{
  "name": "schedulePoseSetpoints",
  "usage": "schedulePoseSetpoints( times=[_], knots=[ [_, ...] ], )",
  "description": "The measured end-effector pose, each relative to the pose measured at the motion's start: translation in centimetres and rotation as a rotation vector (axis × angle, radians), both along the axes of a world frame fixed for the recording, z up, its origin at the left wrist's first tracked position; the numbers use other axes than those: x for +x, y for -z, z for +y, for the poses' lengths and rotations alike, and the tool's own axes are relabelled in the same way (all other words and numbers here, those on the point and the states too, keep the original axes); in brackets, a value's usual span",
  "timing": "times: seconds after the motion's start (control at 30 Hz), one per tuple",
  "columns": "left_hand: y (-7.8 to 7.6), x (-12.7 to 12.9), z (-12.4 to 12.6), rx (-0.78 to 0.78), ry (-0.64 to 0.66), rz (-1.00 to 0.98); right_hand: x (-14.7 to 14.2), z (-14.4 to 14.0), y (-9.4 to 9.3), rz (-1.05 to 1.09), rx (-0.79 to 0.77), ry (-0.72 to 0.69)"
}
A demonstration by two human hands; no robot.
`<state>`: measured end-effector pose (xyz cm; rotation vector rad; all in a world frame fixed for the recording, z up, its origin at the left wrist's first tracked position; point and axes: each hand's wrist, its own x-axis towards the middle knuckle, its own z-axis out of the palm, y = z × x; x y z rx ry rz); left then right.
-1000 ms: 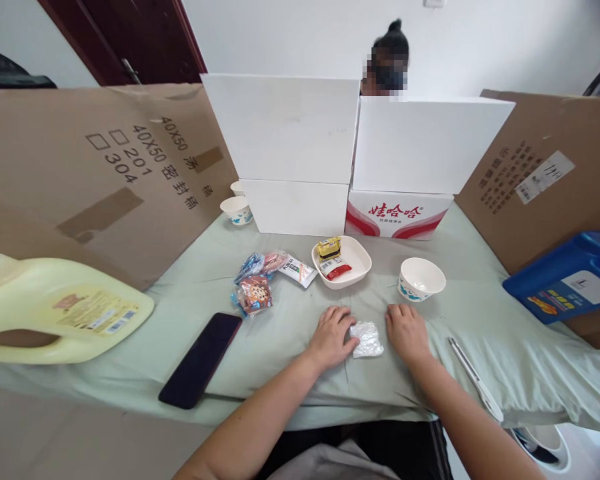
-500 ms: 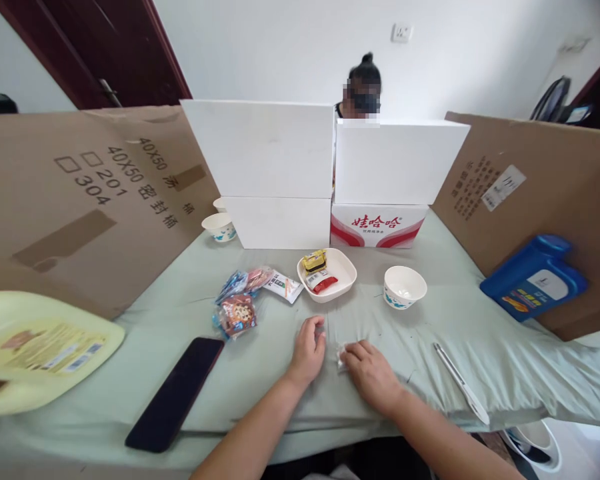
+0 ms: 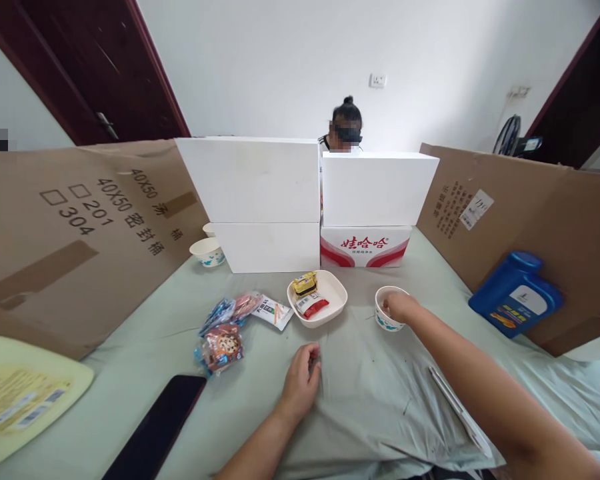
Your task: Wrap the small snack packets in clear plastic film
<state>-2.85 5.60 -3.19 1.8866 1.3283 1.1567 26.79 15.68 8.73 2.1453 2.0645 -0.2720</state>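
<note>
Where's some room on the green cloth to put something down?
There's a bare patch of cloth between the left hand and right forearm, in front of the bowl. A narrower strip lies between bowl and white dish. Left of the dish is crowded: packets, phone.

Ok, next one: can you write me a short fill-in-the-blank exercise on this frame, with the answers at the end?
The camera wearer's ____ hand reaches into a bowl.
Behind the red-and-white packet in the white tray sits a mostly ____-coloured packet.
The bottle beside the right-hand cardboard is ____ in colour.
The flat, black-screened ____ lies on the green cloth.

Missing words: right; yellow; blue; phone.
</note>
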Motion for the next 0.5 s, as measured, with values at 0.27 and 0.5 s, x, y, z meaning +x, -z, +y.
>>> schedulePoseSetpoints(
  times=[0.27,0.5],
  knots=[
    [-1.4,0.4,-0.3,0.021,0.037,0.07,-1.1,1.9,2.8,0.065,-0.12,-0.02],
    [-1.4,0.7,-0.7,0.028,0.046,0.11,0.1,-0.2,-0.5,0.119,-0.034,-0.044]
  ],
)
